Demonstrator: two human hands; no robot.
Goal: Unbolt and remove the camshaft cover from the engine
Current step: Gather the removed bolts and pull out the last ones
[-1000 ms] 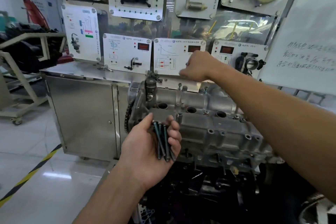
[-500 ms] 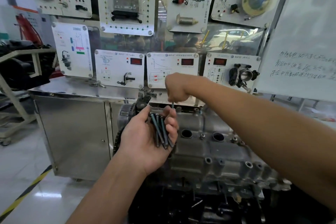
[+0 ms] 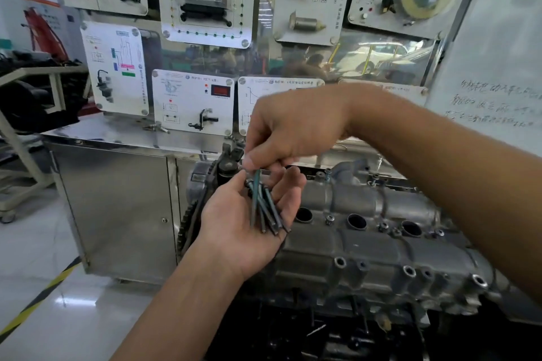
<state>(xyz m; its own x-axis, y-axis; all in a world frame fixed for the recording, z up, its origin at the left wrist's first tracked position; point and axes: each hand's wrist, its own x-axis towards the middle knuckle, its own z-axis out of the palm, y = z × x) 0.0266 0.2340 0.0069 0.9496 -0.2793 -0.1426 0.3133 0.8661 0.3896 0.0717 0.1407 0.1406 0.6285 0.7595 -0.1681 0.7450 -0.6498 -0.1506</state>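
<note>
My right hand (image 3: 296, 132), back from the cover (image 3: 366, 243), now pinches a bolt (image 3: 255, 193) over my left hand (image 3: 231, 234), which lies cupped open under more bolts (image 3: 272, 214). The cover sits on the engine (image 3: 293, 337), just behind both hands.

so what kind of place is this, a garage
Probably an automotive training workshop, not a working garage: a bare engine out of any car, demonstration panels with mounted parts and digital readouts behind it, and a whiteboard with handwritten notes.
</note>
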